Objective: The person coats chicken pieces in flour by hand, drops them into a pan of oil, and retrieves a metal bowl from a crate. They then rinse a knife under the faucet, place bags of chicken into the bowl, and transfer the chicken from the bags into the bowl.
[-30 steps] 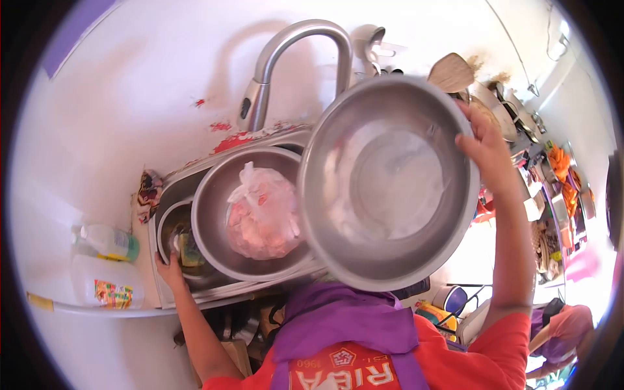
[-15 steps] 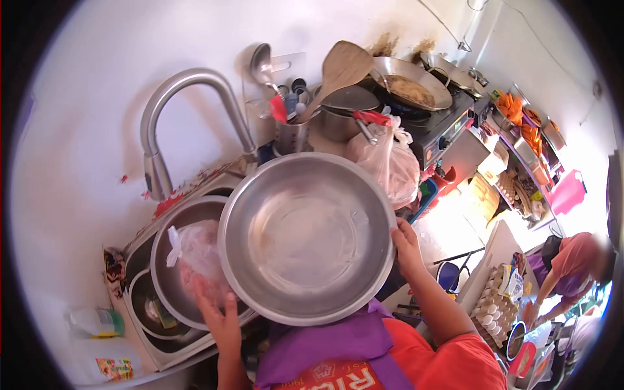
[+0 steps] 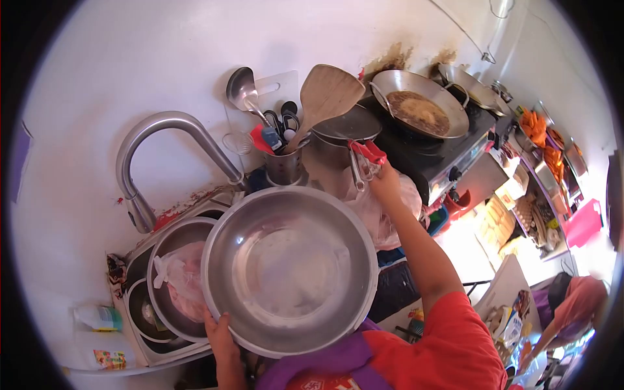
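A wide stainless-steel basin (image 3: 292, 214) sits in front of me, over the sink's right edge. My left hand (image 3: 222, 341) is at its lower left rim, thumb and fingers against the edge; part of the grip is hidden. My right hand (image 3: 386, 179) reaches past the basin, fingers closed around a red-handled metal tool (image 3: 368, 153) whose exact kind I cannot make out. Under that hand is a tied plastic bag (image 3: 398, 218) with pinkish contents. Another plastic bag of pink contents (image 3: 185, 276) lies in a metal bowl (image 3: 159, 302) in the sink.
A faucet (image 3: 175, 120) arches over the sink. Behind the basin stands a utensil holder (image 3: 284, 169) with a wooden spatula (image 3: 330, 97) and ladle (image 3: 242, 88). A wok (image 3: 416, 84) of brown liquid sits on the stove. Another person (image 3: 575, 305) bends at the far right.
My right hand has left the basin's right rim and gone to the red-handled tool. My left hand has moved from the bag in the sink to the basin's rim.
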